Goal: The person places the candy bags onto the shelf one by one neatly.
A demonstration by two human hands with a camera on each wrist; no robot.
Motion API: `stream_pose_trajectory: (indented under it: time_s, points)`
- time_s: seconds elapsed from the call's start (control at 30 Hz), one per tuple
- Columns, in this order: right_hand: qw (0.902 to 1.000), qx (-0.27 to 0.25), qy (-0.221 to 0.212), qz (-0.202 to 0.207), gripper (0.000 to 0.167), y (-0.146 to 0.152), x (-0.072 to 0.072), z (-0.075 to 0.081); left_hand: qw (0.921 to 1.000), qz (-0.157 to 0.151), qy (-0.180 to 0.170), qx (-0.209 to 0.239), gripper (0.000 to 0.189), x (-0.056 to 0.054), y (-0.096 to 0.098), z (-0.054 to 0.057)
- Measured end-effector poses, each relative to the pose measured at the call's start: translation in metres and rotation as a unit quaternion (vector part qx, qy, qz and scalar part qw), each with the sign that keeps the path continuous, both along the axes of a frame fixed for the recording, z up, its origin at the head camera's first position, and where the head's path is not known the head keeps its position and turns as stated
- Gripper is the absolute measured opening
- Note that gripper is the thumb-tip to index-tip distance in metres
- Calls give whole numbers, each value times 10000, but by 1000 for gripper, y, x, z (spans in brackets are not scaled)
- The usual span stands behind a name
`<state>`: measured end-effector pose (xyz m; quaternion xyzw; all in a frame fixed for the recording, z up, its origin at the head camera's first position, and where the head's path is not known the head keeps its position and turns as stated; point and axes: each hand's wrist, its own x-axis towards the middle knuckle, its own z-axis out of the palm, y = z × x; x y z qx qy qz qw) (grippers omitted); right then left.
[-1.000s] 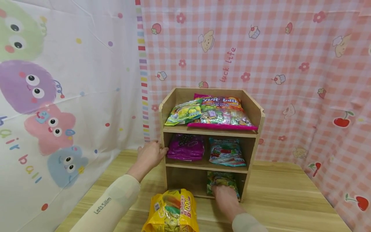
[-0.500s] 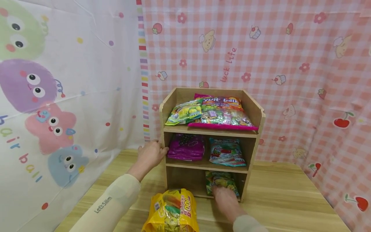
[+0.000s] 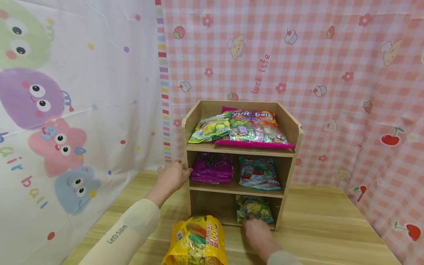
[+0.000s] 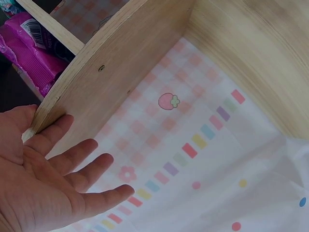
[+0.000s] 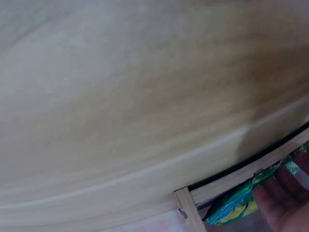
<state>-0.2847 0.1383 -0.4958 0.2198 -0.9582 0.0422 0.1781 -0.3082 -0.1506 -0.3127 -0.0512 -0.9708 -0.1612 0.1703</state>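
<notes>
My left hand (image 3: 172, 177) pinches the front edge of the left side panel of a small wooden shelf (image 3: 186, 147) between thumb and forefinger. In the left wrist view that hand (image 4: 48, 169) has its other fingers spread apart beside the panel. A green candy bag (image 3: 253, 207) leans in the right half of the bottom compartment. My right hand (image 3: 260, 233) is at this bag's lower front edge, its fingertips partly hidden in the head view. In the right wrist view the right hand's fingers (image 5: 270, 195) lie against the green bag (image 5: 231, 210), extended and loosely bent.
A yellow candy bag (image 3: 198, 241) stands on the table (image 3: 318, 228) before the shelf. Purple (image 3: 213, 169) and teal (image 3: 260, 175) bags lie in the middle compartment. A yellow-green bag (image 3: 212, 129) and a large pink-edged bag (image 3: 255, 129) lie on top. Patterned cloth (image 3: 331, 110) hangs behind.
My right hand has drawn slightly down and back, so more of the green bag's front shows. The left hand has stayed on the side panel.
</notes>
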Motion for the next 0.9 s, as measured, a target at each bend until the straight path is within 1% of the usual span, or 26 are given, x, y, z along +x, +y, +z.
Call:
stream_pose_trajectory:
  time_s: [0.1, 0.23, 0.33, 0.4, 0.53, 0.63, 0.7, 0.77, 0.83, 0.9]
  points:
    - [9999, 45, -68, 70, 3, 3, 4, 2, 10000, 13, 10, 8, 31, 0, -1, 2]
    - [9982, 96, -576, 123, 21, 8, 8, 7, 10000, -8, 12, 14, 32, 0, -1, 3]
    - [9942, 277, -1037, 90, 32, 10, 8, 11, 10000, -35, 24, 15, 31, 0, -1, 3]
    - [9913, 356, -1265, 98, 37, 10, 7, 14, 10000, -38, 28, 10, 31, 0, -1, 4]
    - [9839, 355, -1751, 94, 47, 8, 6, 18, 10000, -43, 22, 7, 31, 0, -1, 4]
    - [9750, 308, -2202, -30, 53, 4, 6, 21, 10000, -49, -5, 33, 31, 0, -1, 4]
    - [9714, 176, -2368, -64, 57, 4, 7, 21, 10000, -53, -15, 43, 31, 0, -1, 3]
    - [9712, -31, -2383, -33, 58, 5, 9, 20, 10000, -55, -31, 69, 31, 0, -1, 3]
    - [9749, -232, -2211, 95, 57, 8, 12, 18, 9999, -52, -57, 86, 31, 0, -1, 1]
    - [9795, -295, -1982, 195, 56, 10, 15, 14, 9999, -59, -93, 115, 31, 0, -1, 0]
